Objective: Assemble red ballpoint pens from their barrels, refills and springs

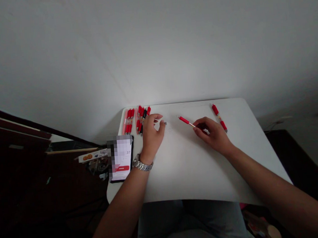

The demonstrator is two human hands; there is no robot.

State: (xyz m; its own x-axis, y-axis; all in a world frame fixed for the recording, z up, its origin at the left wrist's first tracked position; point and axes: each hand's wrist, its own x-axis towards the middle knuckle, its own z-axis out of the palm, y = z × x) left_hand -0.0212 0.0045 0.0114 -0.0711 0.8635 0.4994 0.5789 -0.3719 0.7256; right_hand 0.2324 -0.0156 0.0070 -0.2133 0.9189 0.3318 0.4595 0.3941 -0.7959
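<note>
A small white table (195,167) stands in front of me against a pale wall. My left hand (151,134), with a metal watch on the wrist, pinches a small silvery pen part (163,122) beside a pile of several red pens (136,120) at the table's far left. My right hand (213,133) grips a thin white pen refill with a red grip (185,121) that points up and to the left. A separate red pen (219,117) lies on the table just beyond my right hand.
A phone (121,158) with a lit screen lies at the table's left edge, next to my left wrist. Dark furniture and clutter fill the floor on the left. My lap shows below the table's near edge.
</note>
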